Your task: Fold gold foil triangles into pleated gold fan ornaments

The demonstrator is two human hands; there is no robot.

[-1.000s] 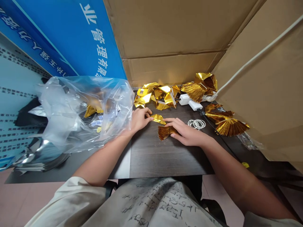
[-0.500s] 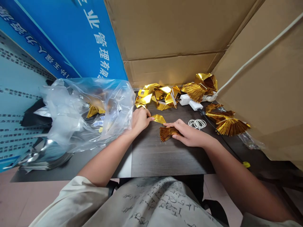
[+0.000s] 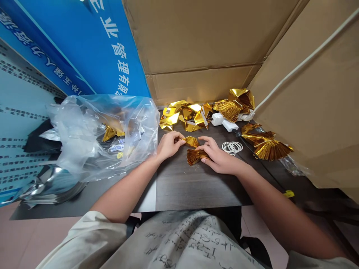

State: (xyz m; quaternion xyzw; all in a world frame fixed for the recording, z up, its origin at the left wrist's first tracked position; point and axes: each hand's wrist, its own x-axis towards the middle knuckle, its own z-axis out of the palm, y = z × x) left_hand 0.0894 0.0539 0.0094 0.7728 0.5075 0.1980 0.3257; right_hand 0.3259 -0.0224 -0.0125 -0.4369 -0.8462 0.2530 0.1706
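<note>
Head view: left hand (image 3: 170, 144) is closed to a pinch, thumb and forefinger gripping the left end of a gold foil (image 3: 191, 141). Right hand (image 3: 217, 157) is half curled over the right end of a pleated bundle (image 3: 193, 157), holding it on the table (image 3: 182, 190) with thumb and fingers. The foil sits just beyond the bundle. The right forefinger is extended near the foil's right end; contact cannot be confirmed. Rubber bands (image 3: 232, 148) lie right of that hand; a plastic bag (image 3: 140, 130) lies left of the left hand.
</note>
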